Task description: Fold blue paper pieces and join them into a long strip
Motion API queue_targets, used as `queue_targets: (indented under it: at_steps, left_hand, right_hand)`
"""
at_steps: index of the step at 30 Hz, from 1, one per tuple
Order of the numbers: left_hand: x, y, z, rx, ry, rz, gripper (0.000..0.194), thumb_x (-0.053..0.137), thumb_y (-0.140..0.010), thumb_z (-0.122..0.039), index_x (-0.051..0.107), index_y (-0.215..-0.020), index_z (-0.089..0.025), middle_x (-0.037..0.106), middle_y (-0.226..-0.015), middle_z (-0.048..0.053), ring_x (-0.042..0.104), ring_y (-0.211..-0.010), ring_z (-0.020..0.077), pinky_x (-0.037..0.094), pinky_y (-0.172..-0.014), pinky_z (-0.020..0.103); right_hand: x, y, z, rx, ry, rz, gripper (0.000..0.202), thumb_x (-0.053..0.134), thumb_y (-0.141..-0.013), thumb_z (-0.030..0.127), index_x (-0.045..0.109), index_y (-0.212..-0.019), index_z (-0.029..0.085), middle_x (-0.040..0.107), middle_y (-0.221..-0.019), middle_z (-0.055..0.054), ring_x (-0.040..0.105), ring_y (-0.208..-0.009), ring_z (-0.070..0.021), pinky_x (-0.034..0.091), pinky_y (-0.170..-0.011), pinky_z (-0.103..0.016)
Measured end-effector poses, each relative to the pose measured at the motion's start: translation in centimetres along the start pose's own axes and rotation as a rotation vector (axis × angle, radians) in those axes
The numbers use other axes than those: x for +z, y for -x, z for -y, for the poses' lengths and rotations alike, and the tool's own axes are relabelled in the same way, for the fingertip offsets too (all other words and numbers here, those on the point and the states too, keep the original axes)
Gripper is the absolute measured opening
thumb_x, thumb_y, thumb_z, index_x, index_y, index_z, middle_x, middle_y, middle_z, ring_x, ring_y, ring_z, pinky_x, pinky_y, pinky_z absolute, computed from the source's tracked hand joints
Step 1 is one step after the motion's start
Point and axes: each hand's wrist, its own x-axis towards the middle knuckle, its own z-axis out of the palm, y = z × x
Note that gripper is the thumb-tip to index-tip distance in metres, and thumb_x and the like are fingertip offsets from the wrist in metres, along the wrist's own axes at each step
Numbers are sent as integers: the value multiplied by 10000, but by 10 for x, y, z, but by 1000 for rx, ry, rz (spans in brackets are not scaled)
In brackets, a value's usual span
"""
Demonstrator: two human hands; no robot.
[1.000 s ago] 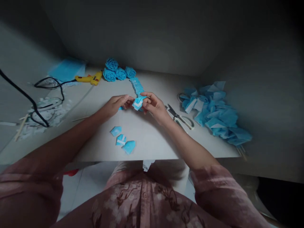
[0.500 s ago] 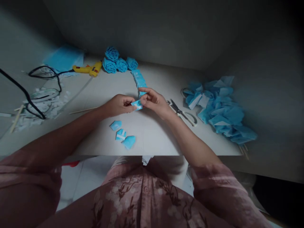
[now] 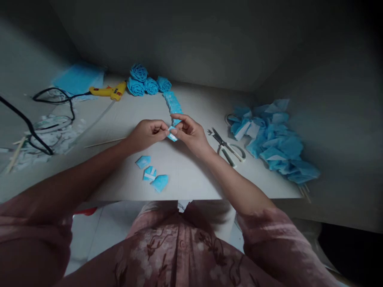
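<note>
Left hand [image 3: 152, 133] and right hand [image 3: 191, 133] both pinching the little blue piece [image 3: 172, 134] between them, just below the blue strip [image 3: 172, 104]; tugging unevenly could crease or tear it

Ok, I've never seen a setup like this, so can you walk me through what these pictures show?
There is no machine here: a person works with two bare hands. Every picture comes from one camera worn on their head, looking forward and down.

The left hand and right hand pinch a small blue piece between their fingertips. Nearer the body on the table lie three folded blue pieces.

Beyond the hands runs a strip of overlapping blue pieces, with four blue rosettes at its far end. To the left are a yellow glue gun and white scraps; to the right, scissors and a crumpled blue heap.
</note>
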Motion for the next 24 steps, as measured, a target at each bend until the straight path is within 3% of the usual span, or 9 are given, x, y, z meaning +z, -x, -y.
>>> queue_targets:
  at_steps: [6,9,12,15,20,24]
  left_hand:
    - [2,0,-3,32,14,-63,237,674,-807,-419,644,-767,-187,505,-589,-46,405,-548,96,309,-522,224]
    - [0,0,-5,14,54,-145,233,686,-793,-422,634,-796,-195,489,-563,-60,396,-521,96,307,-508,231]
    - [0,-1,-4,-6,105,-204,236,697,-787,-422,613,-787,-201,476,-547,-64,382,-507,92,297,-494,230]
    - [1,-1,-2,-16,142,-185,239,724,-791,-412,618,-774,-199,482,-542,-60,388,-504,89,315,-498,225]
    - [3,-2,1,-61,263,-159,314,702,-854,-497,620,-792,-200,602,-617,-8,512,-546,110,418,-537,233]
    - [2,-1,-1,-92,228,-98,294,795,-770,-430,618,-780,-196,601,-622,-22,505,-548,97,401,-537,218]
  right_hand:
    - [0,4,8,63,-80,-60,644,852,-884,677,716,-1389,302,722,-918,9,663,-835,-161,602,-848,-336]
    - [-5,4,12,152,-167,-88,689,808,-895,728,702,-1441,321,749,-1014,-19,714,-893,-183,635,-876,-362]
    - [-10,2,11,196,-230,-77,773,904,-818,679,690,-1458,302,753,-995,-11,731,-911,-180,636,-890,-348]
    - [-12,0,8,172,-214,-63,811,1007,-711,578,712,-1406,281,732,-914,27,704,-854,-157,616,-893,-328]
    - [-11,-1,4,120,-131,-80,717,969,-760,563,718,-1366,274,725,-869,41,682,-795,-142,588,-876,-323]
    - [-8,0,4,77,-102,-60,698,971,-764,559,721,-1353,280,726,-837,46,673,-779,-144,584,-844,-320]
